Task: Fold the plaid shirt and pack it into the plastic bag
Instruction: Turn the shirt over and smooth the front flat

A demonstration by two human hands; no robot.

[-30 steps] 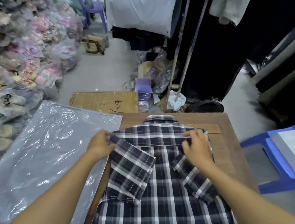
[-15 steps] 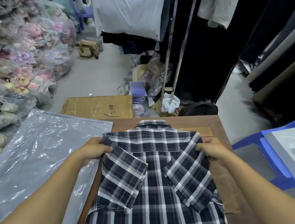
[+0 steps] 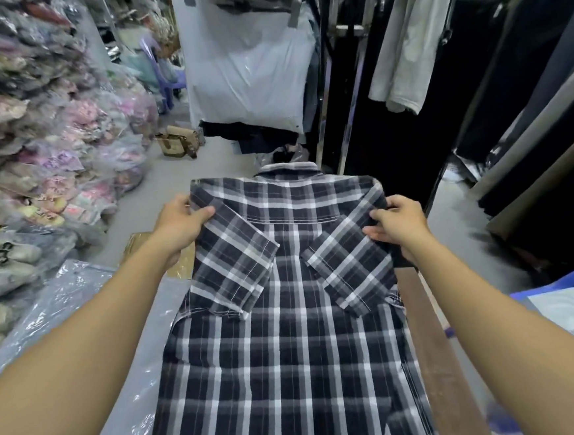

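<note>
The plaid shirt (image 3: 288, 337), dark with white and grey checks, shows its back, with both short sleeves folded inward. Its upper part is raised off the wooden table (image 3: 437, 360), collar pointing away from me. My left hand (image 3: 181, 222) grips the left shoulder edge, thumb on top of the cloth. My right hand (image 3: 399, 224) grips the right shoulder edge the same way. The clear plastic bag (image 3: 63, 314) lies flat to the left, partly under my left forearm and beside the shirt.
Piles of bagged clothes (image 3: 33, 151) fill the left side. A garment rack with dark hanging clothes (image 3: 473, 65) stands ahead on the right. A blue plastic chair (image 3: 573, 294) holding a white packet is at the right. A cardboard sheet (image 3: 179, 260) lies beyond the table.
Both hands moved out to the shirt's shoulders and closed on them. The shirt's upper part has risen from the table, and the camera has tilted upward.
</note>
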